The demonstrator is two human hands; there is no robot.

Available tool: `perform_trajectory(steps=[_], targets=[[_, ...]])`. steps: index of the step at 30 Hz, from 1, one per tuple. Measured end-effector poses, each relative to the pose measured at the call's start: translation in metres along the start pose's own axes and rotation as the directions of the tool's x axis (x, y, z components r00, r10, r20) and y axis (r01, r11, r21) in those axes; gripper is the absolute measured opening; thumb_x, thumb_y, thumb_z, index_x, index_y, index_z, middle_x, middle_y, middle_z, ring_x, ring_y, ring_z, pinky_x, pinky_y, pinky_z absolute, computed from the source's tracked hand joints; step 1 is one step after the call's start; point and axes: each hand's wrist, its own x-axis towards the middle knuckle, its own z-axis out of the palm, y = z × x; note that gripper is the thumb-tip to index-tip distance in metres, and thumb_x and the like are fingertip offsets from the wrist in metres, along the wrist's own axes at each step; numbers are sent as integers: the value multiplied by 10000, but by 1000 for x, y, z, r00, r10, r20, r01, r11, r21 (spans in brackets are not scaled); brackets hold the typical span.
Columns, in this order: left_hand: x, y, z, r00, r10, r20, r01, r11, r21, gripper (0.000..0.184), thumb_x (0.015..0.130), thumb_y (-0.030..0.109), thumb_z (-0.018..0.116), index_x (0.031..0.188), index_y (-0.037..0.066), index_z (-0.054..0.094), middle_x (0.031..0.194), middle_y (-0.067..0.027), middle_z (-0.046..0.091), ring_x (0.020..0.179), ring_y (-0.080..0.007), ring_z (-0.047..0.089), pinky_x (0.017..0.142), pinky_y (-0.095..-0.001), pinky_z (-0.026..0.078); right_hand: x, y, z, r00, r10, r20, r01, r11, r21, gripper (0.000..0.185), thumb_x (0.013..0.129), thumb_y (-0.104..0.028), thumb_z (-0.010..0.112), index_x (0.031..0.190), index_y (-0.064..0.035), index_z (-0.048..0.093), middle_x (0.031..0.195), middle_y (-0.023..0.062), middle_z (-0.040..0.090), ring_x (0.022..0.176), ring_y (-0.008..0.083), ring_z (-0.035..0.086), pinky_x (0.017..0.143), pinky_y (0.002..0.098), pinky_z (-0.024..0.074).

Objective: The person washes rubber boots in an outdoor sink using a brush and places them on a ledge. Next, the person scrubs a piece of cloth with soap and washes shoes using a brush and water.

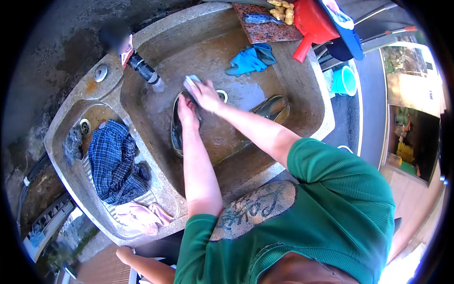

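Observation:
A dark shoe point(176, 132) with a pale sole edge lies in the large basin of the stone sink point(161, 177). My left hand point(187, 112) grips its upper end, fingers inside the opening. My right hand point(208, 96) is closed around what looks like a pale scrubbing brush point(191, 81), held close above the toe; motion blurs it. A second dark shoe point(274, 109) rests in the basin, partly hidden behind my right forearm. Near my right hand, the drain point(222, 96) shows in the wet basin floor.
A black tap pipe point(142, 67) reaches over the basin. Blue cloth point(250, 60) lies at its far side. A red dipper point(314, 26) and ginger point(282, 11) are at the far rim. The left basin holds a checked garment point(112, 161). Another person's hand point(125, 254) shows below.

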Motion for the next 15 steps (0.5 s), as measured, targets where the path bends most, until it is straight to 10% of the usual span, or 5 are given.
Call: perform_trajectory(steps=[10,12,15], targets=[[-5,-18,-21,952,250,179,-239,968,-79,165,975,179,516,859,62,508,807,-3,564,732,-70,526,650,-227,457,15,-43,8,994,1,-106,-27,970,-242,380,905,-331,540,1273,-238,563,1141,189,486,1044,392,486,888,489,409],[9,-28,-45,932,249,265,-252,968,-24,127,965,120,518,858,55,503,803,0,572,747,-65,528,663,-218,446,-29,-39,-14,951,-290,-106,249,923,-293,383,884,-307,573,1259,-229,580,1141,175,491,1029,374,490,889,479,409],[8,-25,-38,907,312,284,-357,926,122,84,936,17,513,860,43,486,808,2,569,746,-52,512,667,-202,421,-51,-43,-29,973,-228,23,222,911,-348,376,877,-281,589,1246,-210,595,1155,186,477,997,369,503,896,466,418]])
